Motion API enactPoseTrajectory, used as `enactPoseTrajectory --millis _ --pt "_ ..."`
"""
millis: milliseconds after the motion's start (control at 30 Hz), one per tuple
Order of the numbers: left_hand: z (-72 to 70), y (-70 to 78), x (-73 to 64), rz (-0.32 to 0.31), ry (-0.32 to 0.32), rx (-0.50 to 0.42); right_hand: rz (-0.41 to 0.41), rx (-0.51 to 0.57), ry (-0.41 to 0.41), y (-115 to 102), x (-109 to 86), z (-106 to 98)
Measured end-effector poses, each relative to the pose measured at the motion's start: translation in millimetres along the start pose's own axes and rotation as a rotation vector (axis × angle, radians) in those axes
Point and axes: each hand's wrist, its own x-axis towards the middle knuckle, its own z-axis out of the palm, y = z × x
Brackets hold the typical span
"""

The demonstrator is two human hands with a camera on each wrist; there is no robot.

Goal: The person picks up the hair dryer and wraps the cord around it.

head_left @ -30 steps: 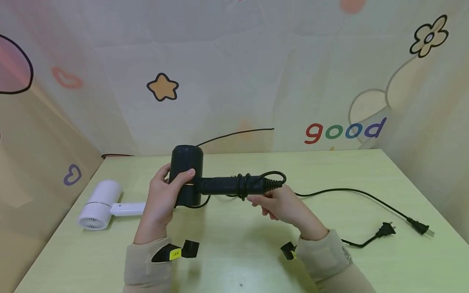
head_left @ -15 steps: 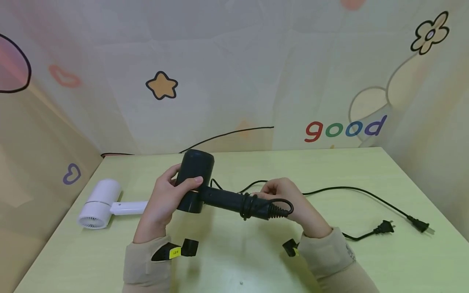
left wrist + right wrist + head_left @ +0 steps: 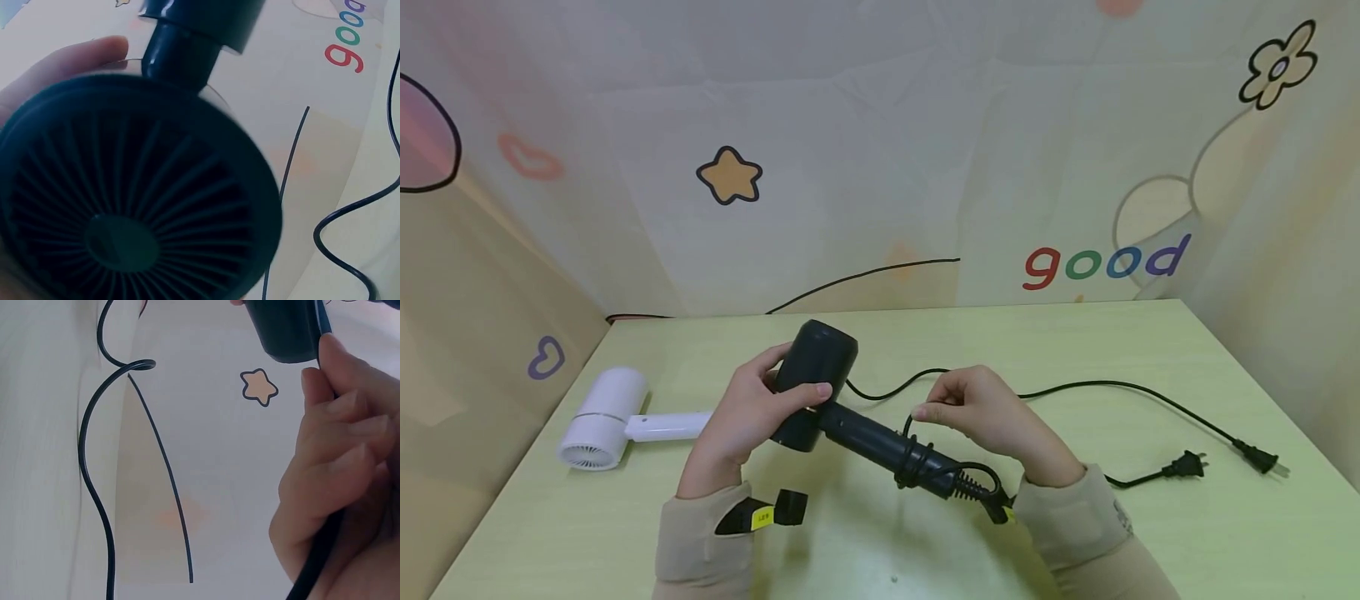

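Note:
My left hand [image 3: 752, 412] grips the barrel of a black hair dryer [image 3: 880, 442], its thumb lying across the front. The dryer is held above the table, handle slanting down to the right. Several turns of black power cord [image 3: 913, 463] are wound round the handle near its end. Beside the handle, my right hand [image 3: 981, 412] pinches a stretch of this cord between thumb and index finger. In the right wrist view the cord [image 3: 319, 553] runs through the curled fingers. The left wrist view is largely filled by the dryer's round ribbed grille [image 3: 125, 244].
A white hair dryer [image 3: 610, 408] lies at the left of the table [image 3: 880, 567], its handle end hidden behind my left arm. Two black plugs, one nearer [image 3: 1183, 465] and one farther right [image 3: 1258, 460], lie on the right side. Loose cord [image 3: 1105, 383] trails across the table's back half.
The dryer has tilted, its handle end swinging down toward me and its barrel shifting right. My right hand has moved from below the handle's end to above it, pulling cord away from the handle.

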Motion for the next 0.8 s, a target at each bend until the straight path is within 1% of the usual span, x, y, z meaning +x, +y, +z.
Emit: enactPoseTrajectory --millis 100,200,333,433,600,800 --pt "2.0 -1.0 1.1 0.006 0.001 0.031 -0.016 -0.009 -0.006 -1.0 -1.3 0.2" --pt "4.2 -1.8 2.3 -0.002 0.008 0.06 -0.021 -0.022 -0.014 -2.0 -2.0 0.6" --pt "6.2 -2.4 2.8 -0.015 0.035 0.094 -0.014 -0.04 -0.019 -4.1 -2.6 0.9" --pt "7.1 -2.6 2.9 -0.016 0.061 0.113 -0.018 -0.051 -0.015 -5.6 -3.4 1.3" --pt "8.8 -2.2 3.4 0.003 0.104 0.161 -0.043 -0.095 -0.002 -8.1 -5.4 1.8" --pt "9.8 0.0 4.5 0.035 0.186 0.216 -0.041 -0.12 0.018 -13.8 -7.5 1.3"
